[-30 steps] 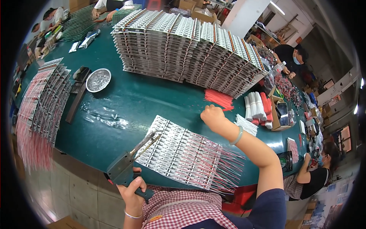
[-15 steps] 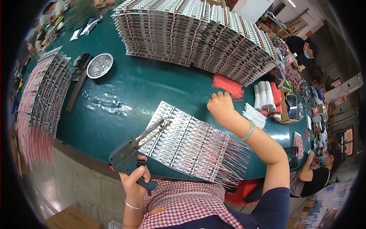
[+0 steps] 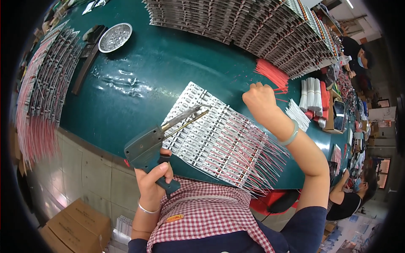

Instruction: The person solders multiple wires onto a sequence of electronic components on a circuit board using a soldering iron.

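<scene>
My left hand is wrapped round the handle of a dark green soldering gun, with a finger by its trigger. Its bent metal tip and thin brass feed tube reach over a panel of small white circuit boards. Rows of red and white wires run along the panel and hang past its right end. Over the table, beyond the panel, my right hand is closed, back upward; its fingertips are hidden. Just past it lies a loose pile of red wires. Loose white wires lie right of my wrist.
Tall stacked panels fill the table's far side. Wired panels stand at the left, near a metal bowl and a dark bar. Bundled white wires and a box with a phone are at right. Two people sit beyond.
The view has tilted, so the table shifts upward in it. My right hand has drawn slightly back from the red wires, still closed. The soldering gun's tip has moved a little right over the panel.
</scene>
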Motion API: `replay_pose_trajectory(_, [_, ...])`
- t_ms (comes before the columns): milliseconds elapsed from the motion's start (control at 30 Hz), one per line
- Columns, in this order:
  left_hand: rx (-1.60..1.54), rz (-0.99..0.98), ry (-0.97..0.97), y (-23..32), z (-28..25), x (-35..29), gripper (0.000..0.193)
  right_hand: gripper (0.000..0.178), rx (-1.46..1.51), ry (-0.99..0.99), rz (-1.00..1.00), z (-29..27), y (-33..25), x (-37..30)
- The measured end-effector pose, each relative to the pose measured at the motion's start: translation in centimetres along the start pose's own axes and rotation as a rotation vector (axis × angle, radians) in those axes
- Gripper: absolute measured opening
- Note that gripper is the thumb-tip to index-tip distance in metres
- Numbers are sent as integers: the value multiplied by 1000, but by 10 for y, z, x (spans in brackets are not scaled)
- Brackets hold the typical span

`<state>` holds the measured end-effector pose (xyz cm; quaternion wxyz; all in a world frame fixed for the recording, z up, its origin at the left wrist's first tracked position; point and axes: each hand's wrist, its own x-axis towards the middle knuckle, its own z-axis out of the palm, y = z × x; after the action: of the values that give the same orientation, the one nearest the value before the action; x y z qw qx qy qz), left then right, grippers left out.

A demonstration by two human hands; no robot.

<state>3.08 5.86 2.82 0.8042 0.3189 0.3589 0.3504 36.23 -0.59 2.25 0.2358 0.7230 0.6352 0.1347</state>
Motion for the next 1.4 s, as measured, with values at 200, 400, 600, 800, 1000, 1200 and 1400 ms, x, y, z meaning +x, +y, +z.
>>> replay_pose_trajectory(200, [27,12,8,-2,-1,1,38,10,-1,60,5,1,1,0])
replay_pose_trajectory(400, [68,37,7,3,-1,8,47,15,369,360,50,-14,-22,2])
replay_pose_trajectory(600, [216,88,44,4,17,14,49,14,814,562,231,0,-60,4])
replay_pose_trajectory(800, [464,141,66,-5,30,22,32,19,892,627,249,12,-78,6])
replay_pose_trajectory(1000, [627,156,38,-17,33,32,22,12,911,632,267,12,-79,6])
replay_pose_trajectory(1200, [814,353,-62,-25,32,39,17,19,912,618,257,11,-77,7])
replay_pose_trajectory(1400, [877,374,-87,-27,37,42,17,23,921,602,242,9,-76,7])
